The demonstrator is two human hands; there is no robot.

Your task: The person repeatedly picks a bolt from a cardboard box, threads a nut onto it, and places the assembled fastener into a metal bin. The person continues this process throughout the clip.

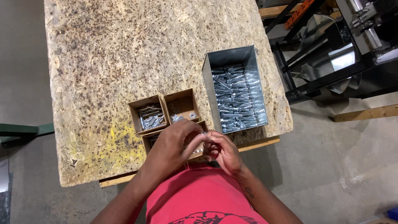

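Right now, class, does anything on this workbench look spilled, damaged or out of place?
Nothing spilled. The board tabletop has a yellow stain near its front edge; bolts stay inside the metal bin.

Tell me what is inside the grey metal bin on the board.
The grey metal bin holds a heap of shiny silver bolts, lying mostly lengthwise and filling its near part. The far end shows bare metal floor. Whatever lies beneath the top layer of bolts is covered.
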